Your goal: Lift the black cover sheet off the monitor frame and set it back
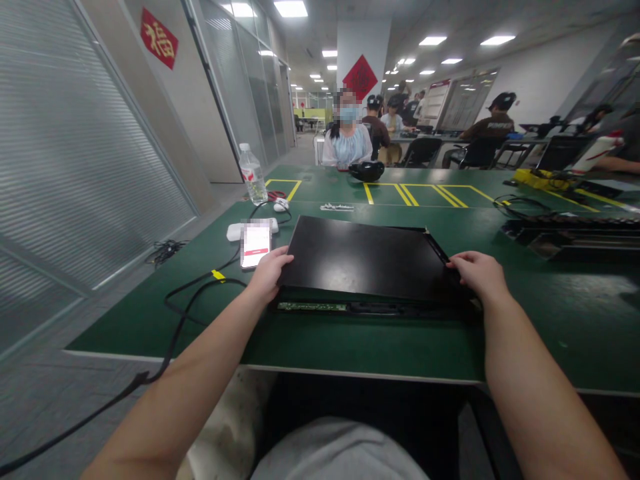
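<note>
Fingers (281, 255) of left hand (267, 272): curled on the left edge of black panel (365, 257). Right hand (477, 273): closed on its right edge. Panel: flat on green table (550, 320), before the person. Phone (256, 245): just beside left hand.

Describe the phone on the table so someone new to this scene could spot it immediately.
On the long green table, look just left of the big black panel, beside the left hand. The phone lies flat there; unlike the plain white box behind it, its lit screen shows a red bar.
</note>
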The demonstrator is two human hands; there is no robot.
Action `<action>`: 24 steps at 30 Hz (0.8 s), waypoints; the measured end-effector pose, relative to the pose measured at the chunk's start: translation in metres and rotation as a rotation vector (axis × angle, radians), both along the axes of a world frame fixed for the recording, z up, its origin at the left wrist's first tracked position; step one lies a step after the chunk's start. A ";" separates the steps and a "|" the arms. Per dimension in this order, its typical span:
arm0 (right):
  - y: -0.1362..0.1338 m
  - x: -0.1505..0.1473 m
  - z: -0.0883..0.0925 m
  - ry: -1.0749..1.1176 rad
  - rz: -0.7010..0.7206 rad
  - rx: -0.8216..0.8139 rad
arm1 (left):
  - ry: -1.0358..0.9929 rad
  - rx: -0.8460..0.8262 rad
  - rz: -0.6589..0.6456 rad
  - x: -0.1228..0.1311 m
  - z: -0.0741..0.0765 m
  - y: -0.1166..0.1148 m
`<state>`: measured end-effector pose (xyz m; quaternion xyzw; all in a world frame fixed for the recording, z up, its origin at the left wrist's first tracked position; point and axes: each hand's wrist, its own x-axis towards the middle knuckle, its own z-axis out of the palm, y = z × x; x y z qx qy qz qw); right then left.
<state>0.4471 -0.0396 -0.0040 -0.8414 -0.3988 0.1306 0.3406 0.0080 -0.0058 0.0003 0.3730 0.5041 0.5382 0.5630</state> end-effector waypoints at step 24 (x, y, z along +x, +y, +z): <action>0.002 0.002 -0.004 0.006 -0.015 -0.005 | 0.097 0.179 -0.086 -0.012 -0.011 0.005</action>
